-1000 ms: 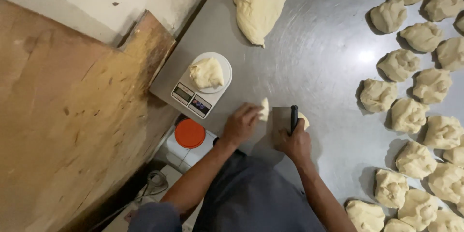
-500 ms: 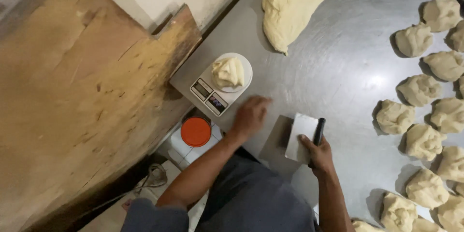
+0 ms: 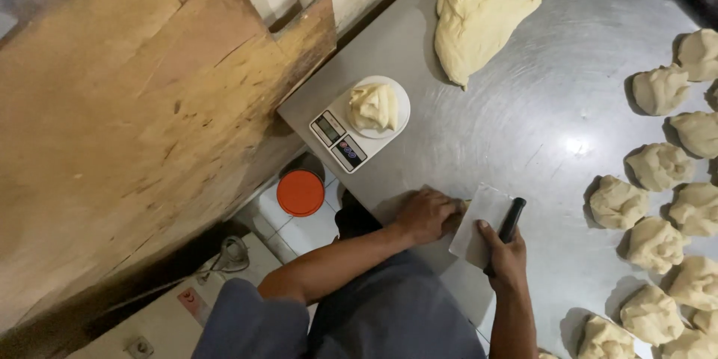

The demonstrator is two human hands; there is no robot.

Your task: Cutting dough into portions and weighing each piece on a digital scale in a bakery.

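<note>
My right hand (image 3: 504,252) grips the black handle of a flat metal dough scraper (image 3: 479,225), its blade lying against the steel table (image 3: 523,127). My left hand (image 3: 426,213) is curled beside the blade at the table's near edge, with a bit of pale dough showing under its fingers. A small white kitchen scale (image 3: 360,126) stands at the table's left corner with a lump of dough (image 3: 372,105) on its round plate. A large mass of dough (image 3: 490,7) lies at the far side.
Several portioned dough balls (image 3: 658,166) cover the right side of the table. A worn wooden board (image 3: 142,105) leans at the left. An orange-lidded container (image 3: 301,192) sits on the tiled floor below the table corner, near a coiled cable (image 3: 228,254).
The view has shifted a little. My left hand has drawn back from near the scale to the table's edge beside the scraper; the scraper stays in my right hand.
</note>
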